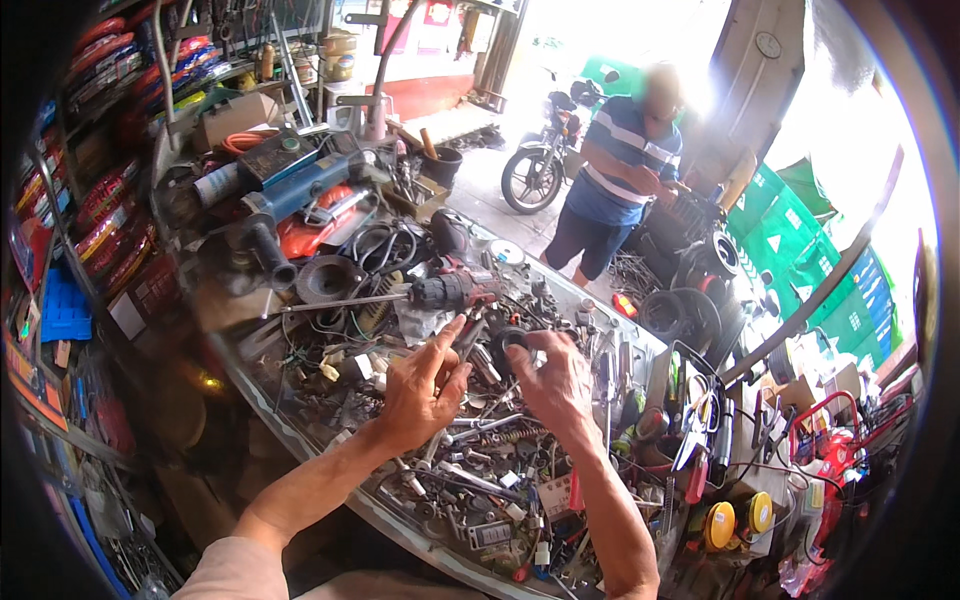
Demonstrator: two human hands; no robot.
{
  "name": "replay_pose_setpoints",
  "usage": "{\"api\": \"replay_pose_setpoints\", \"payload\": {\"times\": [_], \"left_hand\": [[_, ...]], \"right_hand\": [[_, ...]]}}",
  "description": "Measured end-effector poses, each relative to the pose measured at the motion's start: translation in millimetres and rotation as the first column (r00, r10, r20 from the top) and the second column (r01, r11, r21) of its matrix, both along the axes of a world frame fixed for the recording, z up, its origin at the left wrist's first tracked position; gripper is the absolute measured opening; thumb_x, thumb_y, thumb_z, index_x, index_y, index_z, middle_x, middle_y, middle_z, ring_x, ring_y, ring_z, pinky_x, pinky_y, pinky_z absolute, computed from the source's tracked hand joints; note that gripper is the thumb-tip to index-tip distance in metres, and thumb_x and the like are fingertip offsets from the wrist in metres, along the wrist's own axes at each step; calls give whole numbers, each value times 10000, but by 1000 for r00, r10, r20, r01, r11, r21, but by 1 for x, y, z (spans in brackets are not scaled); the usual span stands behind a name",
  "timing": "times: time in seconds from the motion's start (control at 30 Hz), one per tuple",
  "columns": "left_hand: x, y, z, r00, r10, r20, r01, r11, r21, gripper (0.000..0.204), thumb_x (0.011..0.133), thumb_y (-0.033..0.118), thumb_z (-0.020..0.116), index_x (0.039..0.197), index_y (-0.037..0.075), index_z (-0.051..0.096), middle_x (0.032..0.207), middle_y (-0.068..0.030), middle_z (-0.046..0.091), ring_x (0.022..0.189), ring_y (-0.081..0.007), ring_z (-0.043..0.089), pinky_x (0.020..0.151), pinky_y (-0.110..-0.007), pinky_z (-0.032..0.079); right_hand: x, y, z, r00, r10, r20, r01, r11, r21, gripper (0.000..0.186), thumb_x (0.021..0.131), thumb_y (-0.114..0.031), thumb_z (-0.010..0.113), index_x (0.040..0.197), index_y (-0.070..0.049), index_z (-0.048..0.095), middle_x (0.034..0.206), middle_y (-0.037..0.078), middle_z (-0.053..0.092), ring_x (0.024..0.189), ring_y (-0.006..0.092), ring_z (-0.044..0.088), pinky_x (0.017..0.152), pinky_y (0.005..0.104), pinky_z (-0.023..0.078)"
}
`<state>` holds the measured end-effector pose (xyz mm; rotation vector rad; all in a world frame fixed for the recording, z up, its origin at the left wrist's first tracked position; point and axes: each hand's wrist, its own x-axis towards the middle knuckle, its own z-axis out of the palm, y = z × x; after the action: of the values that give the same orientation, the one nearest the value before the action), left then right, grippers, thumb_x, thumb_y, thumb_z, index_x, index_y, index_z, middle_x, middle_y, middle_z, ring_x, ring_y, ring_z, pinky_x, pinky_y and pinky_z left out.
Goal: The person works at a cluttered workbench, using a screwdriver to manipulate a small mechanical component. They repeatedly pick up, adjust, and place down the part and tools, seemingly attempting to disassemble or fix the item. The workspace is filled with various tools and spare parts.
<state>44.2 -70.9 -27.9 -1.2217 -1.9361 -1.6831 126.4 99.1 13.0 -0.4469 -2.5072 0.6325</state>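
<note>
My right hand (556, 382) grips a black round ring-like part (507, 346) between thumb and fingers, above the cluttered bench. Beside it, my left hand (424, 384) is empty, its index finger stretched forward and its thumb apart. Just beyond the left fingertips lies a dark red and black power drill (455, 288) with a long metal bit (345, 302) pointing left. Under both hands spreads a heap of small metal parts, among them bolts, a coil spring (512, 436) and white plastic connectors.
A blue power tool (305, 188) and a bench grinder (262, 250) crowd the far left. Pliers and scissors (692, 440) stand at the right near yellow round tapes (720, 524). Past the bench, a person in a striped shirt (625, 150) stands by a motorcycle (535, 172).
</note>
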Motion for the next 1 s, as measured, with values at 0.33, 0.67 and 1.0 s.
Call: {"api": "replay_pose_setpoints", "payload": {"times": [0.33, 0.67, 1.0], "left_hand": [[22, 2, 4, 950, -207, -234, 210, 978, -12, 628, 828, 4, 680, 1396, -41, 416, 838, -104, 687, 641, -187, 655, 539, -291, 493], [39, 1, 7, 954, -285, -93, 269, 950, -158, 572, 791, 129, 769, 1291, -22, 536, 933, -112, 703, 766, -263, 681, 666, -352, 531], [33, 8, -10, 897, -308, -315, 128, 866, -483, 176, 742, 144, 749, 898, 72, 714, 930, -32, 620, 995, -227, 536, 960, -425, 353]], "right_hand": [[55, -35, 20, 970, 191, -150, -239, 635, -735, 195, 894, -175, 671, 913, 19, 675, 684, 19, 633, 603, 22, 513, 527, 223, 431], [78, -25, 28, 973, 100, -206, -197, 825, -530, 143, 872, -128, 683, 855, 13, 688, 653, 62, 645, 574, 72, 577, 527, 245, 471], [146, -12, 31, 876, -421, -236, 221, 785, -579, 142, 909, -119, 634, 868, 14, 609, 665, 18, 622, 482, 42, 531, 426, 208, 421]]}}
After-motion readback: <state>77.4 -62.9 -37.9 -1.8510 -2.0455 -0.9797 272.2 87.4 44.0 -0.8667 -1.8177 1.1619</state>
